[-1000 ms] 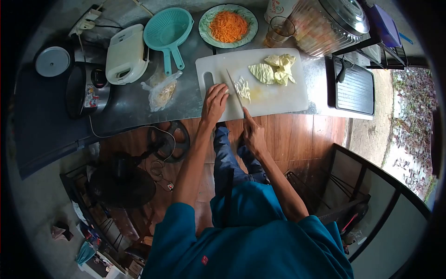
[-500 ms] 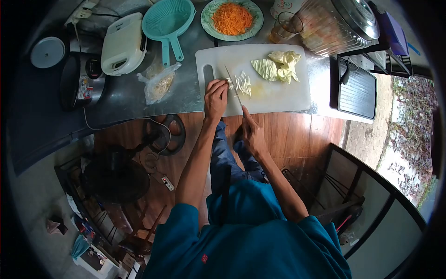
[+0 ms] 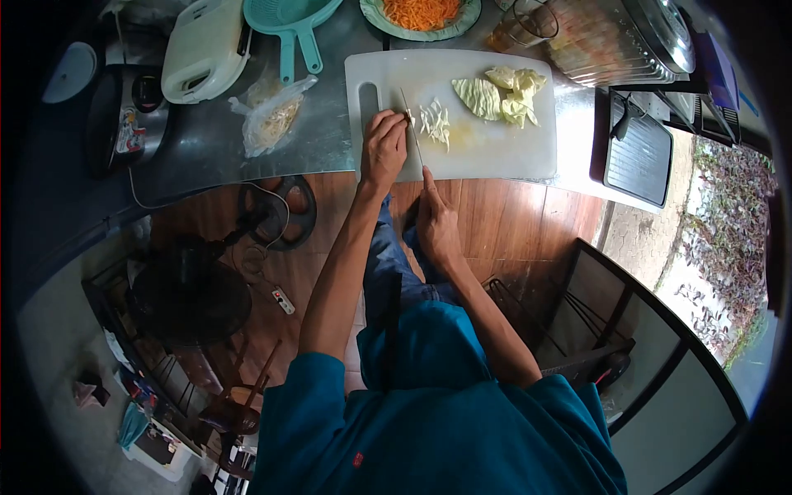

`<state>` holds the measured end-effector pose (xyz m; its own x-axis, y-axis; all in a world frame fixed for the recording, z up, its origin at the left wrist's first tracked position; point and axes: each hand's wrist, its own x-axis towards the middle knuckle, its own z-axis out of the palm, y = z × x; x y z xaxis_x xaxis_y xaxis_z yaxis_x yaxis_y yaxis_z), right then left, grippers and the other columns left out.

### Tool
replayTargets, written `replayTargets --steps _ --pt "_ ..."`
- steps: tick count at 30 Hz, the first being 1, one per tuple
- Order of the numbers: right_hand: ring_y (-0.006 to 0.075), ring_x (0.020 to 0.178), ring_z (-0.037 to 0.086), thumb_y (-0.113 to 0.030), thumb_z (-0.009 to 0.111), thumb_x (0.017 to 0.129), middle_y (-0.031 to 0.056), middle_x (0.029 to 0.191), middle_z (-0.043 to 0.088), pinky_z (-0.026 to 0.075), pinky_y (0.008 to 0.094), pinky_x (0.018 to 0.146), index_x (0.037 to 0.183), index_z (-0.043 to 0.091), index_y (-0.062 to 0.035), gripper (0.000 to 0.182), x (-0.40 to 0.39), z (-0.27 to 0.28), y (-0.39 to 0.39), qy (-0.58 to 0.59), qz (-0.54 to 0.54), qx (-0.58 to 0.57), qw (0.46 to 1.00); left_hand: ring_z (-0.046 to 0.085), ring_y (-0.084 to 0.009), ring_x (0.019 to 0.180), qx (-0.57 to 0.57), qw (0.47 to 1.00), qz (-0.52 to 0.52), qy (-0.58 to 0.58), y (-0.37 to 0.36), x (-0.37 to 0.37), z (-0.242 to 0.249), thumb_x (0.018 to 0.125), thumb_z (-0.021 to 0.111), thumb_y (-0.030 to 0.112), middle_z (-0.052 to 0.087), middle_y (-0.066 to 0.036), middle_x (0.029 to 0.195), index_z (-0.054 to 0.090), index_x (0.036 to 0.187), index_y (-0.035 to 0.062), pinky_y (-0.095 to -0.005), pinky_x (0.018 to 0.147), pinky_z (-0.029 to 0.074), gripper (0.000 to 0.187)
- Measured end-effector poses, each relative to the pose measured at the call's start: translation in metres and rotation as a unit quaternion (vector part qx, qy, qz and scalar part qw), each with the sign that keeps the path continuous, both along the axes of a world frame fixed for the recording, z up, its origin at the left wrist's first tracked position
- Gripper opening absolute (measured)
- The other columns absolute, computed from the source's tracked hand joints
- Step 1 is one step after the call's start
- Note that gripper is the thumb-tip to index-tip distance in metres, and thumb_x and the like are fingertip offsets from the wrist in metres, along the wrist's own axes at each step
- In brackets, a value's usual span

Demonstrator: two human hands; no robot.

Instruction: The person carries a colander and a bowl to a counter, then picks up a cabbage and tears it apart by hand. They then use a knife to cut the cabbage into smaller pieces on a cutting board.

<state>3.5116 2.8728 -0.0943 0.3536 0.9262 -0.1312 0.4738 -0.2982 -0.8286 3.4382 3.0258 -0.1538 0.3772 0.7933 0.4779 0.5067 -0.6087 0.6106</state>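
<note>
My right hand is wrapped round the handle of a knife, whose blade lies along my left fingertips, over the cutting board. My left hand has its fingers curled down on the board, pressing a small piece of cabbage mostly hidden under them. Just right of the blade is a little heap of cabbage shreds. Larger pale green cabbage leaves lie farther right on the white board.
Grated carrot fills a green-rimmed plate behind the board. A turquoise colander, a plastic bag and a white appliance stand left. Rightward are a glass, a big clear container and a griddle pan.
The camera view has shifted, so the counter sits higher in the picture. Both hands stay at the board, with the knife still against the left fingers.
</note>
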Motion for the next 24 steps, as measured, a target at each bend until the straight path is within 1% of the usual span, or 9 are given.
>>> replayTargets --steps 2,8,10,12,14,18,21,23,24 --pt "0.0415 0.067 0.060 0.003 0.051 0.090 0.0272 0.075 0.060 0.047 0.0468 0.062 0.145 0.039 -0.0035 0.057 -0.001 -0.002 0.005 -0.001 -0.002 -0.034 0.999 0.062 -0.0300 0.100 -0.001 1.000 0.001 -0.007 -0.005 0.000 0.001 0.079 0.065 -0.006 0.068 -0.013 0.100 0.070 0.091 -0.0048 -0.0386 0.086 0.052 0.012" --pt "0.0420 0.065 0.060 -0.002 0.048 0.094 0.0273 0.076 0.060 0.047 0.0486 0.062 0.145 0.041 -0.0065 0.052 0.019 0.007 0.009 -0.008 -0.004 -0.008 1.000 0.063 -0.0286 0.100 -0.033 0.999 0.003 -0.022 0.001 -0.002 0.009 0.081 0.067 -0.002 0.070 -0.011 0.100 0.071 0.091 -0.0020 -0.0374 0.086 0.052 0.011" --pt "0.0428 0.068 0.061 -0.002 0.047 0.094 0.0286 0.079 0.060 0.046 0.0480 0.063 0.144 0.044 -0.0096 0.050 0.022 0.011 0.004 0.033 -0.040 -0.105 0.993 0.063 -0.0280 0.098 -0.064 0.997 -0.002 -0.048 0.001 -0.002 0.010 0.081 0.069 0.001 0.071 -0.010 0.098 0.072 0.092 -0.0008 -0.0371 0.085 0.052 0.011" --pt "0.0432 0.072 0.061 0.000 0.049 0.093 0.0300 0.081 0.059 0.047 0.0467 0.065 0.144 0.045 -0.0112 0.052 0.023 0.009 0.002 0.042 -0.046 -0.110 0.992 0.064 -0.0275 0.097 -0.071 0.996 -0.001 -0.058 0.001 -0.002 0.009 0.081 0.070 0.002 0.071 -0.009 0.098 0.072 0.092 -0.0005 -0.0371 0.084 0.052 0.011" --pt "0.0242 0.050 0.044 -0.014 0.049 0.101 0.0246 0.064 0.047 0.040 0.0401 0.051 0.141 0.049 -0.0112 0.040 0.019 0.002 0.000 0.022 -0.039 0.015 0.999 0.064 -0.0281 0.096 -0.067 0.997 0.013 -0.035 0.000 -0.001 0.008 0.080 0.070 0.000 0.071 -0.011 0.097 0.072 0.092 -0.0011 -0.0377 0.083 0.053 0.012" --pt "0.0204 0.052 0.040 -0.013 0.048 0.101 0.0231 0.064 0.045 0.039 0.0387 0.051 0.141 0.049 -0.0101 0.040 0.015 0.009 0.001 0.042 -0.033 0.010 0.999 0.064 -0.0295 0.096 -0.060 0.998 0.019 -0.024 0.000 -0.002 0.006 0.079 0.070 -0.002 0.070 -0.012 0.096 0.071 0.091 -0.0023 -0.0386 0.083 0.053 0.013" --pt "0.0210 0.051 0.041 -0.012 0.048 0.101 0.0238 0.064 0.045 0.039 0.0381 0.051 0.141 0.049 -0.0098 0.040 0.014 0.009 0.002 0.052 -0.035 0.044 0.997 0.064 -0.0308 0.096 -0.064 0.998 0.001 -0.022 0.001 -0.003 0.007 0.077 0.069 -0.004 0.069 -0.013 0.095 0.070 0.090 -0.0035 -0.0392 0.083 0.053 0.012" --pt "0.0395 0.068 0.062 0.005 0.051 0.088 0.0294 0.078 0.059 0.049 0.0439 0.067 0.141 0.045 -0.0016 0.054 0.014 0.022 0.005 0.056 -0.008 -0.044 0.997 0.063 -0.0313 0.096 -0.051 0.998 0.005 -0.021 0.000 -0.002 0.007 0.078 0.068 -0.005 0.068 -0.013 0.095 0.069 0.089 -0.0042 -0.0394 0.083 0.053 0.011" --pt "0.0395 0.068 0.062 0.005 0.051 0.088 0.0294 0.078 0.059 0.049 0.0439 0.067 0.141 0.045 -0.0016 0.054 0.013 0.020 0.006 0.057 -0.008 -0.045 0.997 0.063 -0.0313 0.096 -0.052 0.998 0.005 -0.020 0.001 -0.001 0.005 0.078 0.068 -0.005 0.068 -0.013 0.095 0.069 0.089 -0.0042 -0.0394 0.083 0.053 0.011"
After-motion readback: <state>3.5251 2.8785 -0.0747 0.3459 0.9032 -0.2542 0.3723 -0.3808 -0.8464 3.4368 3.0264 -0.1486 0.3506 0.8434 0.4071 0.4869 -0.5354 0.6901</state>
